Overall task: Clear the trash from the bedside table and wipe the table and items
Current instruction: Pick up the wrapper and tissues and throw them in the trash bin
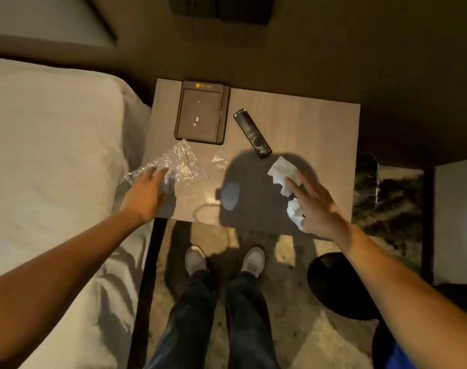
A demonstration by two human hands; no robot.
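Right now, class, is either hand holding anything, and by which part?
Nothing is held. The left hand is spread open over the clear plastic wrapper; the right hand is open over the crumpled tissue, fingers not closed.

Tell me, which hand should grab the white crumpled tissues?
The right hand. It is open and already over the crumpled tissues at the table's right side. The left hand reaches over the clear plastic wrap, far across.

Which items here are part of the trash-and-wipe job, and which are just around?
Job:
- plastic wrap
- small plastic scrap
- tissues
- remote
- notepad holder
- bedside table
- bin, likely for the trash

Around:
- bed
- shoes
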